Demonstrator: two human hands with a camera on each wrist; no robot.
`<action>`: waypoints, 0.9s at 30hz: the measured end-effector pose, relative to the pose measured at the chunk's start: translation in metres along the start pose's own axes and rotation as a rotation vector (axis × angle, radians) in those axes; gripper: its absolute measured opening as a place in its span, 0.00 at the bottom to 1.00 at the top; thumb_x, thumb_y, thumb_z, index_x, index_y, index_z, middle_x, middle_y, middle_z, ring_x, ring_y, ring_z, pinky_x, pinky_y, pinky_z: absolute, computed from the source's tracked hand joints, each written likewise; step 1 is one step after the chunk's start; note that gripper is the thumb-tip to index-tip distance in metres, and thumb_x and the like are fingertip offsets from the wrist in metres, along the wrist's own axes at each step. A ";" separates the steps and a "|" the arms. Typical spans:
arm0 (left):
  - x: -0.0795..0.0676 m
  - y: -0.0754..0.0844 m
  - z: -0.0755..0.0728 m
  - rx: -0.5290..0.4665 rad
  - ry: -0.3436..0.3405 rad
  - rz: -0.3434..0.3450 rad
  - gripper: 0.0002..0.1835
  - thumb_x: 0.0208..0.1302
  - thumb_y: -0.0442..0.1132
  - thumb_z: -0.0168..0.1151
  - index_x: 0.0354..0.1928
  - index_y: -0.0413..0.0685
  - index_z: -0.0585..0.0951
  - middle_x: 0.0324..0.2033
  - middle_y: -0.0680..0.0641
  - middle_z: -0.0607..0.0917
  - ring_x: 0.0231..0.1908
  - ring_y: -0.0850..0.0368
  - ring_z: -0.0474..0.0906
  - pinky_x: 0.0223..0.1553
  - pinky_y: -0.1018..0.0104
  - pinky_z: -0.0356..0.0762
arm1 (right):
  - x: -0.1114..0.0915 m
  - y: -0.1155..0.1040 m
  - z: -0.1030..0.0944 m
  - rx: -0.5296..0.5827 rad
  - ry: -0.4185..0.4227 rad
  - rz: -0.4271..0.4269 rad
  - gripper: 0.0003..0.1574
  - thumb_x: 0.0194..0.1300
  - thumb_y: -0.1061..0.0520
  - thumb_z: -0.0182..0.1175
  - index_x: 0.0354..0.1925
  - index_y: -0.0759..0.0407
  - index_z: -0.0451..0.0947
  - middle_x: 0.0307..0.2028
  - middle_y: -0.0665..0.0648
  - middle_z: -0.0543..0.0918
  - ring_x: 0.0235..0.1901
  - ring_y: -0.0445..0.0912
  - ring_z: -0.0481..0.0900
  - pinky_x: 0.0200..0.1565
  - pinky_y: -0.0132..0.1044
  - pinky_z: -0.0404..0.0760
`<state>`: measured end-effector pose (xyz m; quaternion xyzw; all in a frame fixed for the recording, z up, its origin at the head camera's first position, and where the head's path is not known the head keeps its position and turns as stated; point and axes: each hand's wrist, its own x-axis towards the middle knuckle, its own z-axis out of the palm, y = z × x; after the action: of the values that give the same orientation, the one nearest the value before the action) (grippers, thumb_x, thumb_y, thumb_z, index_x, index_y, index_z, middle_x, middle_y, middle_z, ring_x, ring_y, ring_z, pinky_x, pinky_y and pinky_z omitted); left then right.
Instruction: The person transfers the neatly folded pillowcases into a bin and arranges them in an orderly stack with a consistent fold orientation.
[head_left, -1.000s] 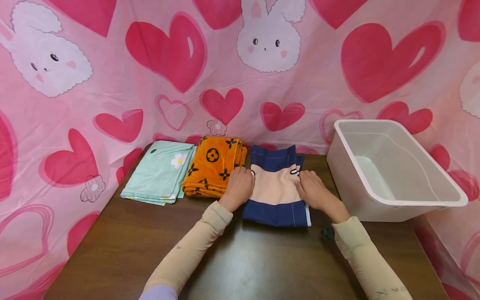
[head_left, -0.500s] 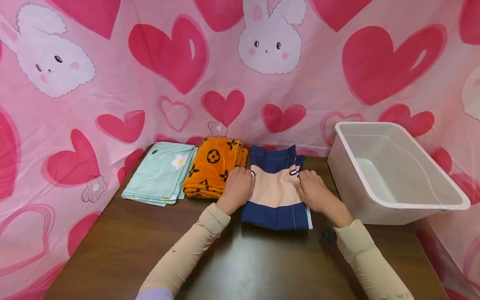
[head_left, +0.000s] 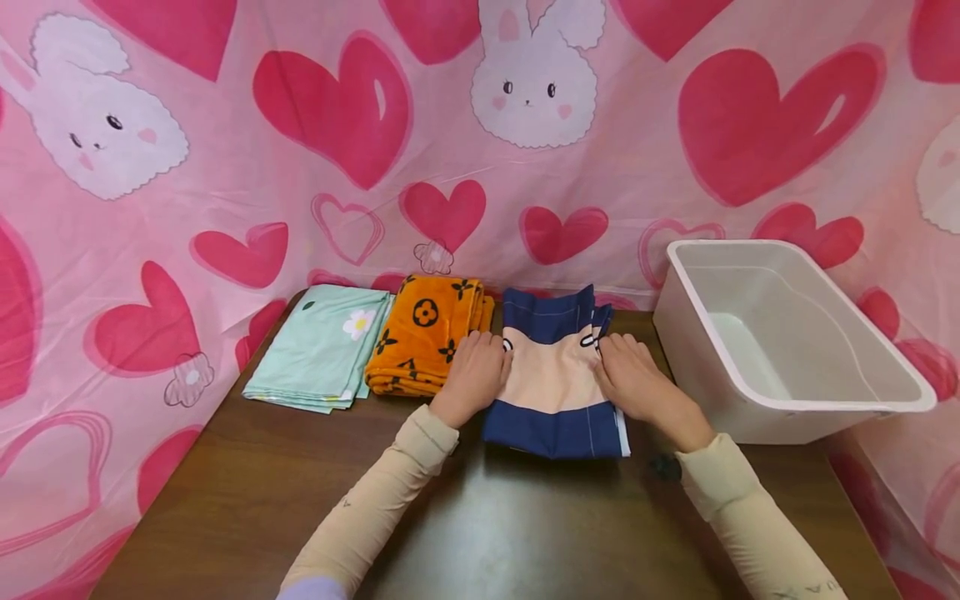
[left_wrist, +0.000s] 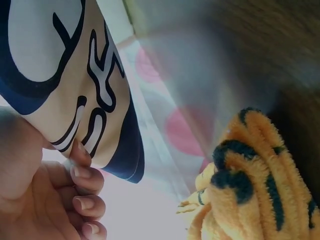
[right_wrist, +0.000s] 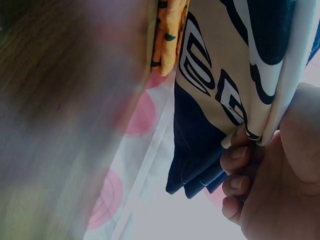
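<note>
A folded navy and beige cloth is held by its two sides, close over the table. My left hand pinches its left edge, fingers curled under, as the left wrist view shows with the printed cloth. On the opposite edge my right hand pinches the layers between thumb and fingers; in the right wrist view the cloth hangs from that grip with dark lettering on it. Just left of the left hand lies a folded orange plush blanket with black motifs.
A folded mint-green cloth with a daisy lies beside the orange blanket at the far left. To the right stands a white plastic bin. A small dark object is by the right wrist on the brown table. Pink heart-print fabric hangs behind.
Both hands keep their grip on the navy and beige cloth. Its far right corner has risen slightly and its near edge shifted a little toward me and to the right.
</note>
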<state>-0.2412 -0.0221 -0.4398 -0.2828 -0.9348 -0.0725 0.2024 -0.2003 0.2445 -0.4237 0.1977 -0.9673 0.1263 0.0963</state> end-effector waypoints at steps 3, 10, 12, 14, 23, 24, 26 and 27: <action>0.001 0.001 -0.002 -0.006 -0.007 -0.007 0.18 0.76 0.44 0.54 0.30 0.40 0.80 0.26 0.43 0.79 0.31 0.46 0.75 0.34 0.57 0.73 | 0.000 -0.001 -0.003 -0.007 -0.008 -0.001 0.13 0.74 0.55 0.53 0.39 0.67 0.70 0.32 0.62 0.72 0.38 0.58 0.68 0.41 0.50 0.65; 0.009 0.001 -0.008 0.010 0.002 0.008 0.18 0.76 0.45 0.53 0.30 0.40 0.80 0.26 0.44 0.79 0.30 0.47 0.74 0.33 0.58 0.72 | 0.003 0.000 -0.009 -0.017 -0.019 0.008 0.14 0.74 0.56 0.52 0.41 0.68 0.70 0.34 0.64 0.73 0.39 0.60 0.68 0.42 0.51 0.65; 0.011 0.001 -0.009 0.015 0.006 0.012 0.18 0.76 0.45 0.54 0.30 0.40 0.80 0.25 0.44 0.79 0.30 0.47 0.75 0.33 0.58 0.72 | 0.004 0.000 -0.011 -0.019 -0.031 0.015 0.15 0.75 0.55 0.52 0.42 0.69 0.70 0.35 0.64 0.73 0.39 0.60 0.68 0.43 0.50 0.65; 0.012 0.001 -0.011 0.016 0.008 0.015 0.18 0.76 0.45 0.54 0.30 0.40 0.80 0.25 0.43 0.79 0.30 0.47 0.75 0.33 0.58 0.72 | 0.006 -0.001 -0.014 -0.018 -0.043 0.020 0.15 0.75 0.55 0.51 0.43 0.69 0.70 0.36 0.64 0.73 0.39 0.59 0.68 0.42 0.50 0.65; 0.021 0.005 -0.019 -0.016 0.001 0.011 0.18 0.77 0.44 0.52 0.32 0.39 0.81 0.26 0.44 0.79 0.31 0.47 0.74 0.34 0.59 0.71 | 0.010 0.001 -0.028 -0.035 -0.033 0.008 0.17 0.75 0.56 0.52 0.46 0.72 0.72 0.36 0.66 0.75 0.41 0.60 0.69 0.44 0.52 0.67; 0.022 0.005 -0.020 -0.016 -0.001 0.010 0.18 0.77 0.44 0.51 0.33 0.39 0.81 0.26 0.44 0.79 0.31 0.48 0.74 0.34 0.59 0.71 | 0.010 0.001 -0.030 -0.037 -0.035 0.009 0.18 0.75 0.55 0.52 0.46 0.72 0.72 0.37 0.66 0.75 0.40 0.60 0.69 0.43 0.52 0.67; 0.024 0.005 -0.021 -0.012 -0.003 0.014 0.18 0.77 0.44 0.51 0.32 0.39 0.81 0.26 0.44 0.79 0.31 0.48 0.73 0.34 0.59 0.70 | 0.011 0.001 -0.033 -0.038 -0.042 0.012 0.18 0.75 0.55 0.52 0.47 0.72 0.72 0.37 0.66 0.75 0.41 0.60 0.69 0.44 0.52 0.67; 0.025 0.005 -0.022 -0.010 -0.004 0.015 0.18 0.77 0.44 0.51 0.32 0.39 0.80 0.26 0.44 0.78 0.31 0.48 0.73 0.34 0.59 0.70 | 0.012 0.001 -0.034 -0.040 -0.047 0.014 0.18 0.75 0.55 0.53 0.47 0.72 0.72 0.37 0.66 0.75 0.41 0.60 0.69 0.44 0.52 0.67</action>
<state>-0.2497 -0.0107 -0.4095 -0.2908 -0.9326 -0.0751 0.1998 -0.2067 0.2509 -0.3892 0.1919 -0.9730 0.1031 0.0765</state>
